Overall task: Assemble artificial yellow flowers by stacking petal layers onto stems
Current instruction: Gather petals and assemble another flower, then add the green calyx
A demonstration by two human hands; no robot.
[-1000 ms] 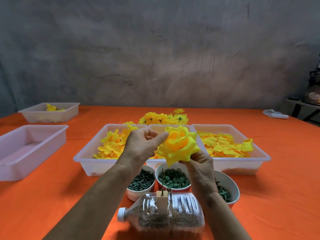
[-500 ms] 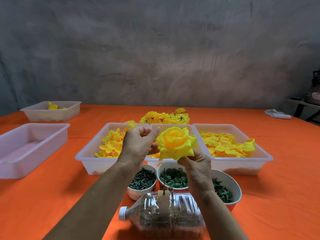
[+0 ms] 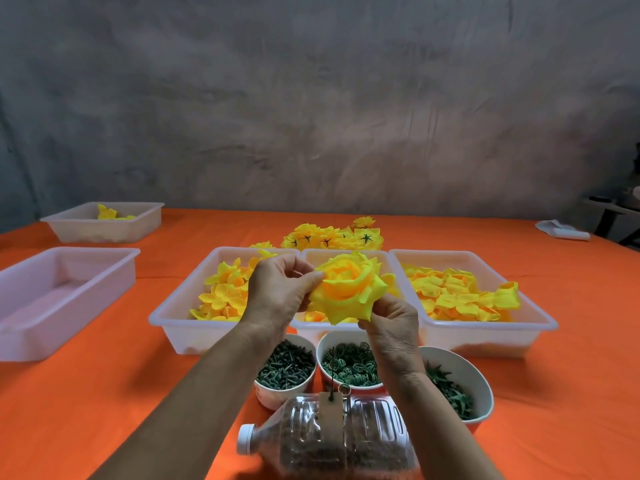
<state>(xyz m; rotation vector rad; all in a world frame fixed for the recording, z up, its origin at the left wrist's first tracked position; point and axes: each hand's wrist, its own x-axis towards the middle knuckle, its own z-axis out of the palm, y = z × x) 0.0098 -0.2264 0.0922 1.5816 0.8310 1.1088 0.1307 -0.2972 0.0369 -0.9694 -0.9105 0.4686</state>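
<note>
I am watching the flower (image 3: 348,289) turning since a second ago: it was tilted with its face off to one side, and now its open face is pointing up toward me, a little lower over the middle bin (image 3: 311,325). I am reading that as checking and shaping the petal layers, so this bloom looks close to finished.

The left hand (image 3: 280,292) is curling in, its thumb and fingertips pinching a petal edge on the flower's left side. The right hand (image 3: 393,323) is gripping the flower from underneath, fingers closed at its base; I cannot tell whether a stem is in there, since the petals are hiding it.

The flower is hanging in the air above the bins of loose petals (image 3: 453,296), with the bowls of green parts (image 3: 348,367) below and a pile of finished flowers (image 3: 332,237) lying farther back on the table (image 3: 104,393).
</note>
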